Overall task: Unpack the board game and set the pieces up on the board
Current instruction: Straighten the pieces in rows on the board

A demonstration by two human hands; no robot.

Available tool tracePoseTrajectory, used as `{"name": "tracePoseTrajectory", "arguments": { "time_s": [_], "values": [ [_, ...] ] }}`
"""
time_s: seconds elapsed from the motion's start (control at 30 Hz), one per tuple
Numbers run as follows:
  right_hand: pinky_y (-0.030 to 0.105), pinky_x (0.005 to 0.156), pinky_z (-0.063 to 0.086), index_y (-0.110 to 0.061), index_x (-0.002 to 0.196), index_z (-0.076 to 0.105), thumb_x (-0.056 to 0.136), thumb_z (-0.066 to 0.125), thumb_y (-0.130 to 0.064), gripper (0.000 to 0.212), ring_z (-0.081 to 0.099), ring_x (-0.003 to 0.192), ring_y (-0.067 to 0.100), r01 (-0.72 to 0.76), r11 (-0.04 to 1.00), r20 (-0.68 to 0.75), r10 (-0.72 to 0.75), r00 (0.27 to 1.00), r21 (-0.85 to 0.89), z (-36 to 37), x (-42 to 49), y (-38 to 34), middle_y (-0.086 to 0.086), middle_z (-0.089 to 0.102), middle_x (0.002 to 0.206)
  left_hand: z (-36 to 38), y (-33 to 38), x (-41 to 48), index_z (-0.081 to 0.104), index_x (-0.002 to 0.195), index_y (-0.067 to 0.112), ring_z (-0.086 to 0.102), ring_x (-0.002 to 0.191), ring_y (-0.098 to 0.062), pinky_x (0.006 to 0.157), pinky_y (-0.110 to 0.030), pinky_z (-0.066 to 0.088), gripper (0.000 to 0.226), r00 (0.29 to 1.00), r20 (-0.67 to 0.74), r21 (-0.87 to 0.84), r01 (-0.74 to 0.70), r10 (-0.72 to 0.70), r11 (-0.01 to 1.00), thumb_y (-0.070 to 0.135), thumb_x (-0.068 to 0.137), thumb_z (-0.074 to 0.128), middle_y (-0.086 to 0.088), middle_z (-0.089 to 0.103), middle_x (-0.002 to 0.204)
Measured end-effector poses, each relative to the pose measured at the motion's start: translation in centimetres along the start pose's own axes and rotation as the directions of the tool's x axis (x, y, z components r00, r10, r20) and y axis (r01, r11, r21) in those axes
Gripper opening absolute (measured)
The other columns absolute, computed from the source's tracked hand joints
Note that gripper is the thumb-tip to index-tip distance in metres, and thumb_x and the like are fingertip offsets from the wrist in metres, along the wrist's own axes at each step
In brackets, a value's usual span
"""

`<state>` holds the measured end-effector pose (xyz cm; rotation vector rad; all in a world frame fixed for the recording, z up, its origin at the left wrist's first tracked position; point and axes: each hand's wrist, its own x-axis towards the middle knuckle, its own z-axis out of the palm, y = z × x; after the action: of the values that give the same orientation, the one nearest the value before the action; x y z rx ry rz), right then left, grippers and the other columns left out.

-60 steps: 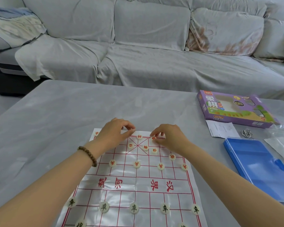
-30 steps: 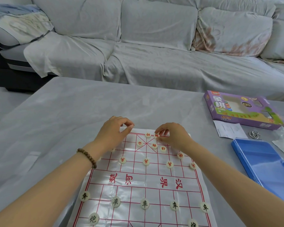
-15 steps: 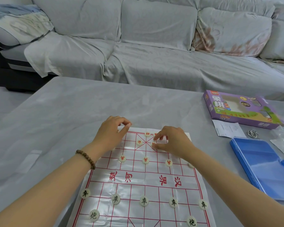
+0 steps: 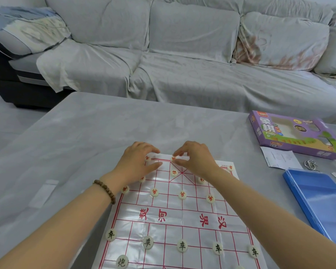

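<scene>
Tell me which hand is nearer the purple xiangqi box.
Right. The right hand, pinching a red piece at the far edge of the board, is left of the purple xiangqi box; the left hand is beyond it, farther left.

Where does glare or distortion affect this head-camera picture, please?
Head view: even, soft light, no hard shadows; pale glare streaks on the glossy board, characters legible; the wide-angle lens skews the table edges; the piece pinched by the right hand looks slightly soft.

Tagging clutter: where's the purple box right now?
Head view: the purple box lies flat at the far right of the table, just beyond the paper slip and blue case, well right of the board.
</scene>
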<state>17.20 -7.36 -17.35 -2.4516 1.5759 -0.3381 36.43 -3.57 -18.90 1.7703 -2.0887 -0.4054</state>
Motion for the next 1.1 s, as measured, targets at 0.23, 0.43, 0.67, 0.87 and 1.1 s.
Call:
{"name": "tracePoseTrajectory", "arguments": {
  "time_s": [0.23,0.43,0.67,0.87,1.1],
  "values": [
    [0.025,0.079,0.029,-0.032,0.105,0.069,0.084,0.062,-0.045,0.026,0.049,0.091,0.009,-0.014,1.000,0.023,0.015,1.000,-0.016,1.1,0.7,-0.2,-0.007,0.061,0.100,0.5,0.0,0.6,0.057,0.119,0.030,0.036,0.126,-0.012,0.106,-0.032,0.027,0.039,0.999,0.035,0.064,-0.007,0.004,0.998,0.051,0.087,0.055,0.011,0.051,0.130],
    [0.025,0.083,0.033,-0.032,0.103,0.068,0.083,0.063,-0.045,0.025,0.047,0.088,0.006,-0.030,1.000,0.021,0.030,0.999,0.003,1.4,0.8,0.0,-0.008,0.063,0.101,0.5,0.1,1.0,0.058,0.117,0.030,0.038,0.124,-0.012,0.104,-0.030,0.028,0.037,1.000,0.028,0.075,-0.006,0.004,0.997,0.050,0.087,0.054,0.010,0.053,0.129],
    [0.013,0.066,0.038,-0.027,0.103,0.065,0.084,0.064,-0.037,0.022,0.050,0.077,0.005,-0.066,0.969,-0.131,0.100,0.986,0.238,-1.7,-1.4,1.5,-0.011,0.059,0.092,0.1,1.7,-0.2,0.060,0.112,0.032,0.043,0.113,-0.008,0.093,-0.023,0.030,0.029,0.997,-0.037,-0.025,-0.065,0.064,0.998,0.046,0.087,0.058,0.012,0.056,0.115],
    [0.013,0.066,0.038,-0.029,0.094,0.068,0.083,0.065,-0.037,0.014,0.051,0.075,0.002,-0.133,0.977,0.020,0.132,0.991,0.168,-2.7,-5.1,4.3,-0.018,0.056,0.084,0.9,3.8,-0.8,0.061,0.118,0.035,0.044,0.105,-0.009,0.088,-0.024,0.035,0.033,0.991,0.077,0.023,-0.108,0.106,0.994,0.046,0.086,0.059,0.013,0.059,0.109],
    [0.025,0.088,0.043,-0.033,0.103,0.069,0.080,0.067,-0.044,0.026,0.049,0.084,0.003,-0.120,0.992,0.133,0.115,0.984,0.030,-1.9,-6.7,4.4,-0.014,0.061,0.098,1.4,4.4,-0.8,0.064,0.111,0.031,0.046,0.103,-0.009,0.089,-0.024,0.037,0.030,0.995,0.072,0.041,-0.073,0.070,0.996,0.046,0.084,0.062,0.012,0.059,0.107]
  ]
}}
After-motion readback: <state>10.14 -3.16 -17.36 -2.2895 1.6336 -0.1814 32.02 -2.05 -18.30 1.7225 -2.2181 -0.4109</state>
